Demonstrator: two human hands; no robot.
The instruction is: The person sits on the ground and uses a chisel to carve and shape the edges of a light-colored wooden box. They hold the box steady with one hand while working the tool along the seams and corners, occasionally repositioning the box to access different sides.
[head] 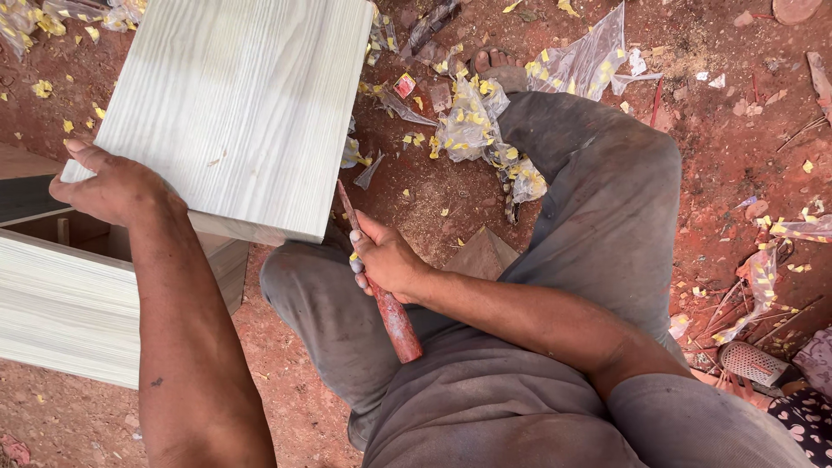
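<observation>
Upper left of the frame, the left hand (108, 186) grips the pale wood-grain laminate panel (238, 108) at its edge; at centre, the right hand (387, 257) is closed around a red-handled chisel-like tool (381, 286), its tip hidden under the panel, work apparently unfinished.

Soft, even daylight fills the frame, bright but without hard sun. The pale wooden board (238, 104) at upper left is the brightest area, yet its grain stays readable with no blown-out glare. Shadows are faint and diffuse, darkest under the board's lower edge and between the knees at centre. Scraps of clear plastic (585, 56) at the top catch small glints. Focus is sharp throughout, and straight edges bend slightly toward the corners.
</observation>
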